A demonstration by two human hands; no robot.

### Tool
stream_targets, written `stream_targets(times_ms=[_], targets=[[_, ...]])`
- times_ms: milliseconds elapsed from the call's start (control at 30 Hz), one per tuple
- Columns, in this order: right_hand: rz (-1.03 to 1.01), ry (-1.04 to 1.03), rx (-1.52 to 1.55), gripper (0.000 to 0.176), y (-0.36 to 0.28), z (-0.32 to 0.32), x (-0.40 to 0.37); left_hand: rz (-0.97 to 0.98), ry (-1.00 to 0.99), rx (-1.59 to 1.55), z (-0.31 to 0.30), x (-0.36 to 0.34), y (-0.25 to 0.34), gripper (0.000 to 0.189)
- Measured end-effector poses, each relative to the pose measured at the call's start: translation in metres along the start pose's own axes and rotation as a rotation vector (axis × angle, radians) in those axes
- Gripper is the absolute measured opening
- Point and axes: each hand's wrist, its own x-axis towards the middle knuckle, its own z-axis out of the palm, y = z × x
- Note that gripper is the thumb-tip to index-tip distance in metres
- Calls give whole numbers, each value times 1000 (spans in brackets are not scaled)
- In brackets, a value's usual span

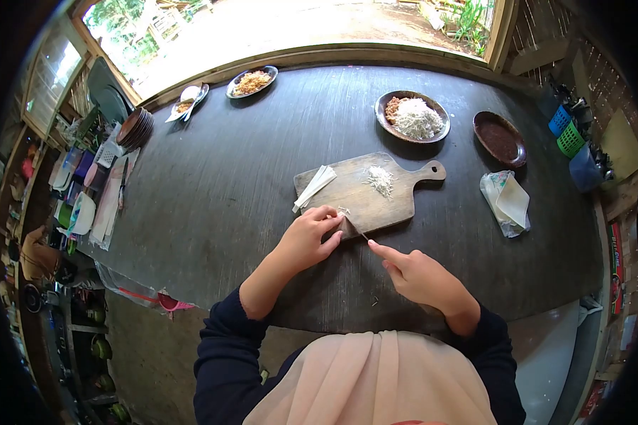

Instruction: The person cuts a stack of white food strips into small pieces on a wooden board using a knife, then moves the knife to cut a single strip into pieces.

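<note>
A wooden chopping board [397,205] with a short handle lies at an angle on the dark table. Flat white strips [315,188] rest on its left side, and a small heap of fine white shreds [380,182] sits near its middle. My left hand [310,237] is closed at the board's near-left corner, fingers bent; what it pinches is hidden. A few cut white bits [344,211] lie at its fingertips. My right hand [422,278] grips a knife [356,226], index finger stretched along it, its thin blade pointing to the left fingertips.
Beyond the board stands a plate [441,134] heaped with white shreds and something reddish-brown. Right of it are a brown dish [500,138] and a plastic packet [505,204]. Two food plates, stacked brown dishes [135,129] and another knife [123,183] are at left.
</note>
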Motion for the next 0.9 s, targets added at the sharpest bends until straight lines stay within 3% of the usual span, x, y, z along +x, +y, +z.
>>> stream_targets(times_ms=[300, 900], targets=[[-34, 74, -29, 43, 5, 10, 5, -20, -10, -9, 1, 0, 0, 33], [-11, 26, -27, 43, 7, 12, 9, 1, 13, 4, 0, 0, 0, 31]])
